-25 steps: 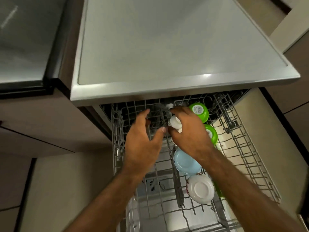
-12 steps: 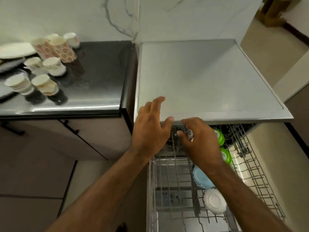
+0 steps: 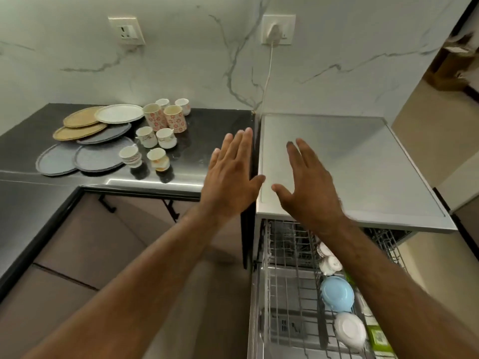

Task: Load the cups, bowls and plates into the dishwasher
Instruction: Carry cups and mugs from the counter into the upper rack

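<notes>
A white marble-veined wall (image 3: 181,60) backs a dark, glossy surface (image 3: 212,130) on the left and the steel top of the dishwasher (image 3: 350,161) on the right; a white plug (image 3: 275,35) sits in the wall socket above it, its cord running down behind the machine. On the far left of the surface lie overlapping plates (image 3: 85,141), tan, white and grey, and just right of them stand the cups (image 3: 160,130), two tall ones with red flower print and several small white ones with patterns too small to read. The left hand (image 3: 230,174) and the right hand (image 3: 308,187) hover side by side, palms down, fingers spread and holding nothing, above the seam between surface and dishwasher. Below the right forearm the wire rack (image 3: 285,281) is pulled out, holding an upturned blue bowl (image 3: 337,293), a white bowl (image 3: 350,330) nearer, small white cups (image 3: 330,264) farther in, and green pieces at the right whose label is unreadable.
</notes>
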Action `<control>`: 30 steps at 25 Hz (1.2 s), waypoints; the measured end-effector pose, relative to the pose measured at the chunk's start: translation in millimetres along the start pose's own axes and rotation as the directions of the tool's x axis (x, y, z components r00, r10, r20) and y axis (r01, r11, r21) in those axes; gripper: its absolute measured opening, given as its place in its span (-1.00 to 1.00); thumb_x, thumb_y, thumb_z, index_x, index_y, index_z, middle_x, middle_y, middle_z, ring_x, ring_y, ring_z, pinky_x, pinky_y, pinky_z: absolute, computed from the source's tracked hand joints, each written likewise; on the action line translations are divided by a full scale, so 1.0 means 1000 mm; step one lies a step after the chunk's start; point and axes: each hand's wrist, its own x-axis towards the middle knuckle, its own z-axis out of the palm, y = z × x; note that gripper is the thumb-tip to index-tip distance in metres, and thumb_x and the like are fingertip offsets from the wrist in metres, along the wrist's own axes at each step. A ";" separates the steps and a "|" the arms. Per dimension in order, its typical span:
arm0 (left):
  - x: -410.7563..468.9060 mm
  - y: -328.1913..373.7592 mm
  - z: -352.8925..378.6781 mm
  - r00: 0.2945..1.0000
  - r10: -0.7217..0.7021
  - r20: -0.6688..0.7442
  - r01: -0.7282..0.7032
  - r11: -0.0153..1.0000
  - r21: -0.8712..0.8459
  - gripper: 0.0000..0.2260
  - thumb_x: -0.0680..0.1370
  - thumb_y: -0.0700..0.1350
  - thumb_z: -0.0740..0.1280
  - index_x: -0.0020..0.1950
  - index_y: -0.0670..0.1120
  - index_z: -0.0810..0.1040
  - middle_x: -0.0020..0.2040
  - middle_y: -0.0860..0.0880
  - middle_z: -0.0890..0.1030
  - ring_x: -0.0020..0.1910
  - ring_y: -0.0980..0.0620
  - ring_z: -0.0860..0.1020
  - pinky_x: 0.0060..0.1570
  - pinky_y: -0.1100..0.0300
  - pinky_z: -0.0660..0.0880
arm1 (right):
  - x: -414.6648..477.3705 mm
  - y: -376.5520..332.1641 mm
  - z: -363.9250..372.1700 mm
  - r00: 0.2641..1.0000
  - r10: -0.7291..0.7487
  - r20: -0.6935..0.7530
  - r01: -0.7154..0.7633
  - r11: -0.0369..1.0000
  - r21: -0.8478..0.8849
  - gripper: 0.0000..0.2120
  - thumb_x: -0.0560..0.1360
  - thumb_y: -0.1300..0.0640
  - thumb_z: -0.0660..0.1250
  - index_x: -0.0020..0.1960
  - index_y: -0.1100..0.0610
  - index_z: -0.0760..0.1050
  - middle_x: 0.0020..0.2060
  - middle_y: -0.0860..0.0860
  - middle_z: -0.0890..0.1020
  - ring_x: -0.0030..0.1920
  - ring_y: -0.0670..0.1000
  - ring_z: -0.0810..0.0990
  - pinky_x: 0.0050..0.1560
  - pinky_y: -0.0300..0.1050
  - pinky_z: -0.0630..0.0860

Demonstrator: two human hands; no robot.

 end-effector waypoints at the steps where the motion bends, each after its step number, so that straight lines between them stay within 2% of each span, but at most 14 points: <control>1: 0.002 -0.008 -0.013 1.000 0.001 -0.007 -0.001 1.000 0.003 -0.12 0.57 0.04 0.40 0.69 -0.05 -0.11 0.69 -0.03 -0.01 0.66 -0.06 -0.11 0.62 -0.13 -0.03 | 0.007 -0.014 -0.005 1.000 -0.007 -0.002 0.007 1.000 -0.010 -0.11 0.52 -0.12 0.42 0.63 0.06 -0.04 0.64 0.05 -0.02 0.62 0.08 0.02 0.52 0.15 0.24; 10: -0.019 -0.127 -0.122 0.998 0.022 -0.060 -0.018 0.997 0.069 -0.11 0.55 0.11 0.39 0.69 -0.02 -0.10 0.69 -0.04 0.00 0.66 -0.05 -0.08 0.60 -0.15 0.03 | 0.030 -0.174 0.014 0.999 -0.046 -0.004 0.046 0.998 -0.038 -0.08 0.55 -0.17 0.36 0.65 0.06 -0.14 0.64 0.03 -0.11 0.63 0.08 -0.07 0.55 0.10 0.12; 15: -0.032 -0.195 -0.163 0.997 -0.028 -0.066 0.033 0.996 0.078 -0.11 0.56 0.10 0.40 0.69 -0.02 -0.11 0.69 -0.04 -0.03 0.66 -0.06 -0.09 0.60 -0.15 -0.02 | 0.040 -0.245 0.046 0.997 -0.044 0.061 0.046 0.998 -0.038 -0.08 0.56 -0.13 0.38 0.64 0.03 -0.18 0.64 0.03 -0.13 0.63 0.10 -0.10 0.57 0.21 0.11; 20: -0.033 -0.232 -0.198 0.995 -0.052 -0.083 0.060 0.994 0.090 -0.10 0.57 0.11 0.39 0.69 -0.02 -0.15 0.69 -0.04 -0.08 0.66 -0.07 -0.12 0.61 -0.14 -0.04 | 0.051 -0.286 0.055 0.991 -0.074 0.107 0.081 0.995 -0.055 -0.09 0.56 -0.12 0.37 0.65 0.03 -0.16 0.64 0.04 -0.13 0.63 0.10 -0.09 0.57 0.21 0.11; 30: -0.032 -0.256 -0.223 0.986 -0.132 -0.100 0.143 0.983 0.117 -0.09 0.57 0.11 0.39 0.68 0.03 -0.19 0.69 -0.03 -0.10 0.66 -0.05 -0.13 0.61 -0.17 -0.01 | 0.074 -0.303 0.044 0.981 -0.187 0.049 0.187 0.982 0.010 -0.07 0.52 -0.10 0.41 0.64 0.05 -0.12 0.63 0.07 -0.02 0.62 0.11 -0.01 0.53 0.22 0.15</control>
